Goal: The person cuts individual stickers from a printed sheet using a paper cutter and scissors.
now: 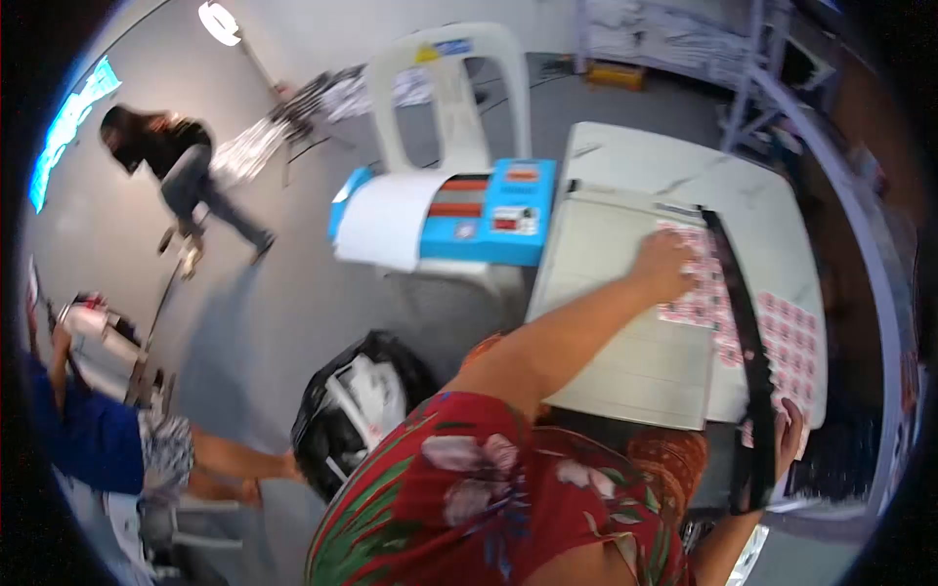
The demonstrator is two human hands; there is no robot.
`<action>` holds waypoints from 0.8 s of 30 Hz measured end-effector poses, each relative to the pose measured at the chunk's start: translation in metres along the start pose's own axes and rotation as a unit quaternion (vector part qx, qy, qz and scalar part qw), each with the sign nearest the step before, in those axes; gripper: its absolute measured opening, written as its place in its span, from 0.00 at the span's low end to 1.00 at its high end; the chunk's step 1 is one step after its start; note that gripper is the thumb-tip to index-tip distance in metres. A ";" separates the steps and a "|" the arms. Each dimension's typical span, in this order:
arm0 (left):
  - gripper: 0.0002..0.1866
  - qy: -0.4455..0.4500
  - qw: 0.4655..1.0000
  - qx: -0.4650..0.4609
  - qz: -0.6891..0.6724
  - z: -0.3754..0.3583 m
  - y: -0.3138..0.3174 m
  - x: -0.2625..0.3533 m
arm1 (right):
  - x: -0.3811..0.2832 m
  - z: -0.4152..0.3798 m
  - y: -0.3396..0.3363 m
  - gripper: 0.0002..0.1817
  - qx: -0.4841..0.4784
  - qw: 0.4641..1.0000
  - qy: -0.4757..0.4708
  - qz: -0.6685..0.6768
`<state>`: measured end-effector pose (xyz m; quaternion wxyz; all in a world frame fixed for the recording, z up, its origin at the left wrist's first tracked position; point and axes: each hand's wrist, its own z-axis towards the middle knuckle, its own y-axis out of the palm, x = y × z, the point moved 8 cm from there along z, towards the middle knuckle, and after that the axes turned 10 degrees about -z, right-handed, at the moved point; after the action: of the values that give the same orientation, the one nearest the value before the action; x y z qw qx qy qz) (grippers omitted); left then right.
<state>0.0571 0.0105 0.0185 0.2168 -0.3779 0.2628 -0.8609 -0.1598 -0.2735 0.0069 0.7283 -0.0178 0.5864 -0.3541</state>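
Observation:
A paper cutter (625, 356) with a pale lined board lies on the white table. Its long black blade arm (740, 303) slants down the right side, running past the board's near edge. My left hand (666, 266) presses down on a sheet of paper printed with rows of small pink-and-red pictures (687, 311), its fingers spread toward the blade. More of the printed paper (788, 337) shows right of the blade arm. My right hand (789, 435) is at the near end of that paper, beside the arm, fingers curled at the paper's edge; its palm is partly hidden.
A blue machine (528, 220) with a white sheet over it rests on a white plastic chair (449, 93). A black bin bag (327, 405) of scraps sits on the floor. Two people are at left, one bending. A metal frame (831, 127) stands right of the table (674, 146).

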 end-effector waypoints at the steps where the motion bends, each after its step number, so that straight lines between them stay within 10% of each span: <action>1: 0.19 0.012 0.998 -0.021 -0.053 0.000 0.015 -0.011 | 0.013 0.002 -0.020 0.12 0.059 0.997 0.008 0.044; 3: 0.17 0.072 0.990 -0.014 -0.122 0.000 0.016 -0.013 | 0.002 0.006 -0.047 0.14 0.116 0.990 0.010 0.082; 5: 0.17 0.034 0.993 -0.074 -0.080 0.003 0.012 0.005 | -0.025 0.001 -0.097 0.11 0.206 0.947 -0.107 -0.222; 17: 0.30 -0.030 0.975 -0.165 0.144 -0.064 -0.057 -0.015 | 0.063 0.070 -0.322 0.14 0.344 0.781 -0.009 -0.521; 18: 0.32 -0.049 0.980 -0.124 0.151 -0.080 -0.071 -0.026 | 0.140 0.113 -0.359 0.15 0.309 0.672 -0.105 -0.664; 24: 0.38 -0.246 0.964 -0.069 0.074 -0.125 -0.132 -0.025 | 0.105 0.171 -0.247 0.16 0.266 0.820 -0.140 -0.487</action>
<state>-0.0465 0.1622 0.0141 0.3112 -0.5714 0.2875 -0.7029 -0.1268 -0.5816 0.0805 0.5119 -0.1555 0.2758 -0.7985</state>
